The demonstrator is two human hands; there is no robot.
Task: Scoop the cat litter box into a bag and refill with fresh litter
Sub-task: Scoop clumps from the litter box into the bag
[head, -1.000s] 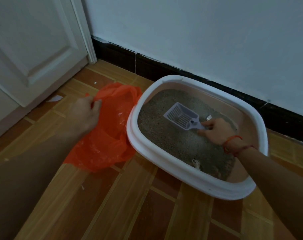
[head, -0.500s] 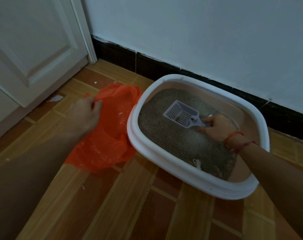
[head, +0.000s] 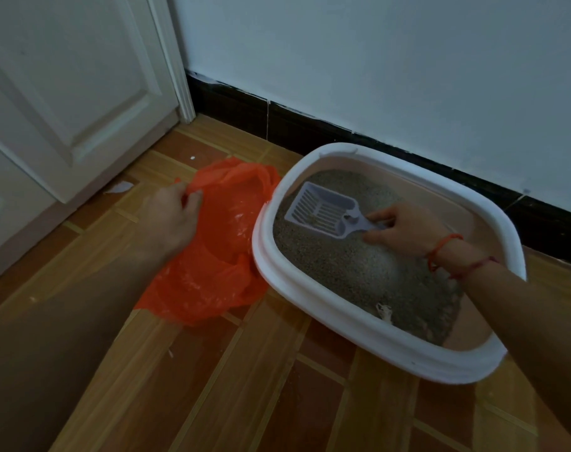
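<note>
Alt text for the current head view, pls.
A person's right hand holds a slotted scoop by its handle over grey litter in a white litter box; the left hand pinches the edge of an orange bag lying on the wooden floor beside the box.

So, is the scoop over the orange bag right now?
No, the right hand holds the litter scoop inside the litter box, while the orange bag lies beside the box.
</note>
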